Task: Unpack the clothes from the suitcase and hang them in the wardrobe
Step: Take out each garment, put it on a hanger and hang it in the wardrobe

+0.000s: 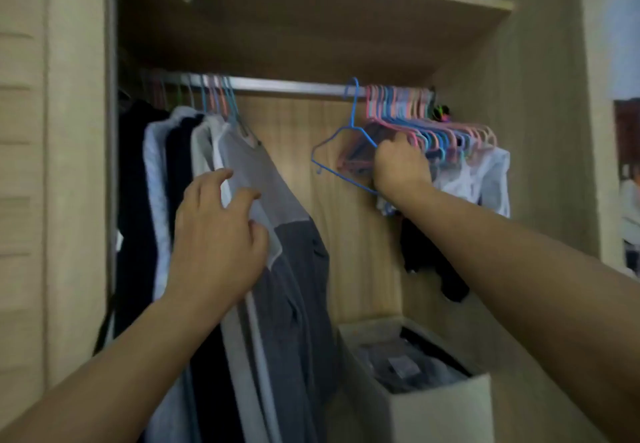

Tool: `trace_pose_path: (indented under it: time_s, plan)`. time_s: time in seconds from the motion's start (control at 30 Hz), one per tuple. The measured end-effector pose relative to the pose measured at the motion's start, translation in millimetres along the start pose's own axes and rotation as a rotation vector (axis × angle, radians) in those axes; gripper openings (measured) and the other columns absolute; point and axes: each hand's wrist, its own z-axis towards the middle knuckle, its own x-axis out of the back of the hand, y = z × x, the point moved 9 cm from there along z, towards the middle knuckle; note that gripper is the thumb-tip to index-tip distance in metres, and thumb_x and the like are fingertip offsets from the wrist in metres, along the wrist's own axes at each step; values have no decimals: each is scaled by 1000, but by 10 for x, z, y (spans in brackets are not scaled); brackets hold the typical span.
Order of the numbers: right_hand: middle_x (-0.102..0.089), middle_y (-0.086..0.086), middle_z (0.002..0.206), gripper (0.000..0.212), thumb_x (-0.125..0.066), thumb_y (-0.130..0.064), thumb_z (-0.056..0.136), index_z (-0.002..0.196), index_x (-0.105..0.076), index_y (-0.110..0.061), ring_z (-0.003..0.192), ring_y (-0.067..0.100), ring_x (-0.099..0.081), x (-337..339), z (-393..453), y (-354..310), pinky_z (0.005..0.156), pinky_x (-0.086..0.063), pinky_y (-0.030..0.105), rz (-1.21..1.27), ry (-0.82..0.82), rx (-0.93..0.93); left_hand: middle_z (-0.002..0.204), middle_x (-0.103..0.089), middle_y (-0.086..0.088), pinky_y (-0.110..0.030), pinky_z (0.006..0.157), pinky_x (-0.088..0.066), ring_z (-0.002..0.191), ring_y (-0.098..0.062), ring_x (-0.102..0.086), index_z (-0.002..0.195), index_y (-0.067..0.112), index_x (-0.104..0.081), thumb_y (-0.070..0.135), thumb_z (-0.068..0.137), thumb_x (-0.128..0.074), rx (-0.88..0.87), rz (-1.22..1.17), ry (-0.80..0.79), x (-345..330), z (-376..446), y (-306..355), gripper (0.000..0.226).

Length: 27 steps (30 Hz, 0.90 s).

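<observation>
Inside the open wardrobe a metal rail (pixel 287 85) runs under a wooden shelf (pixel 311 16). Several garments hang at its left; the nearest is a grey and white shirt (pixel 277 207). My left hand (pixel 218 234) rests on that shirt's white sleeve with fingers spread and lightly bent. At the rail's right hangs a bunch of pink and blue empty hangers (pixel 446 131). My right hand (pixel 401 165) grips a blue hanger (pixel 341 137) that is pulled a little left of the bunch, its hook still over the rail. The suitcase is out of view.
White cloth (pixel 481 179) and a dark garment (pixel 429 262) hang below the hanger bunch at right. A beige box (pixel 440 408) of folded dark clothes stands on the wardrobe floor. A louvred door (pixel 24 165) borders the left. The bare back panel shows between the two groups.
</observation>
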Motion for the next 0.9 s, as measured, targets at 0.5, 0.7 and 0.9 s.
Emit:
trace_pose_path:
  time_s: [0.5, 0.7, 0.9]
  plan:
    - [-42, -9, 86, 35, -44, -36, 102, 93, -68, -12, 73, 7, -46, 710, -7097, 3580, 66, -42, 28, 203, -552, -478, 144, -41, -26, -58, 104, -38, 126, -47, -45, 141, 15, -54, 27, 68, -61, -54, -641, -964, -1602, -4821, 3538, 74]
    - [-49, -14, 87, 25, -51, -30, 102, 86, -65, -18, 78, 4, -55, 2232, -9043, 4631, 72, -48, 28, 137, -709, -844, 97, -67, -8, -40, 78, -49, 91, -35, -64, 86, 23, -67, 32, 91, -52, -399, -744, -1548, -1369, -6771, 5062, 18]
    - [-57, -31, 92, 14, -68, -36, 91, 105, -70, -37, 87, 0, -62, 3556, -10438, 5574, 77, -42, 16, 68, -797, -1320, 77, -69, 23, -28, 70, -49, 72, 4, -63, 90, 44, -62, 44, 93, -49, -396, -1047, -2076, -380, -7727, 6729, 13]
